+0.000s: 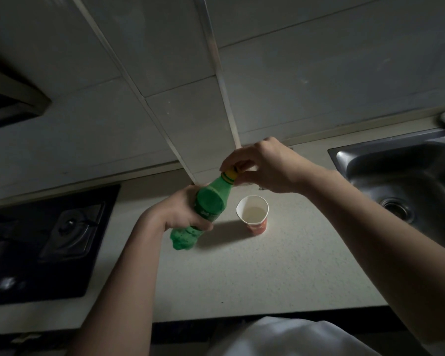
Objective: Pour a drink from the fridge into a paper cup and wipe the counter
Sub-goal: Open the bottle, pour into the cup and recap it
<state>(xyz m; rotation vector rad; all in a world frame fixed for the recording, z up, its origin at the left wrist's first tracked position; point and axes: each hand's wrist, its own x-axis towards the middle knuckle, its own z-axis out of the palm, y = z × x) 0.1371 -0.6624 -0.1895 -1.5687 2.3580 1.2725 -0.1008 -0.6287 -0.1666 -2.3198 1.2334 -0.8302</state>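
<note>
While the left hand (183, 211) grips the tilted green bottle (203, 209) above the bench (242, 273), the right hand (262, 165) pinches its yellow cap (230, 174); the cup (253, 214) stands just beside, holding pale liquid.

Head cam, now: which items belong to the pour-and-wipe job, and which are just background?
In the job: green bottle, in the left hand grip; yellow cap, pinched by the right hand; paper cup, holding some pale liquid; counter.
Just there: gas hob; sink; range hood.
</note>
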